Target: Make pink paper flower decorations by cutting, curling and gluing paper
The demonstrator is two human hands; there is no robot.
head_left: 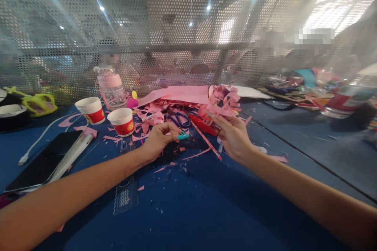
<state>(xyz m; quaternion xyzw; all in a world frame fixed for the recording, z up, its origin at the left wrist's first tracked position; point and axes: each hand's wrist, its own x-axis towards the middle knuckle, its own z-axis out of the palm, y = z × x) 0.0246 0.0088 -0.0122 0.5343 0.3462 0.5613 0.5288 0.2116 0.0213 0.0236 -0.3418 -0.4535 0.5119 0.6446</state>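
Note:
My left hand [160, 141] is closed in a pinch above the blue table, left of centre. A glossy teal shape [183, 136] shows at its thumb tip and looks like a long nail; anything in the pinch is too small to make out. To the right, my right hand [235, 137] has its fingers bent together beside a bunch of curled pink paper strips [225, 100]. What those fingers grip is hidden. Between the hands lie a red tool-like object [203, 124], a pink pencil [210, 144] and blue-handled scissors [179, 119].
Pink paper sheets [185, 93] top the scrap pile. At left are two paper cups [120, 121], a pink-lidded bottle [110, 88], a phone [44, 160] and a white cable [37, 139]. A clear ruler [126, 196] lies in front. A plastic container [344, 96] stands right; perforated metal [176, 19] rises behind.

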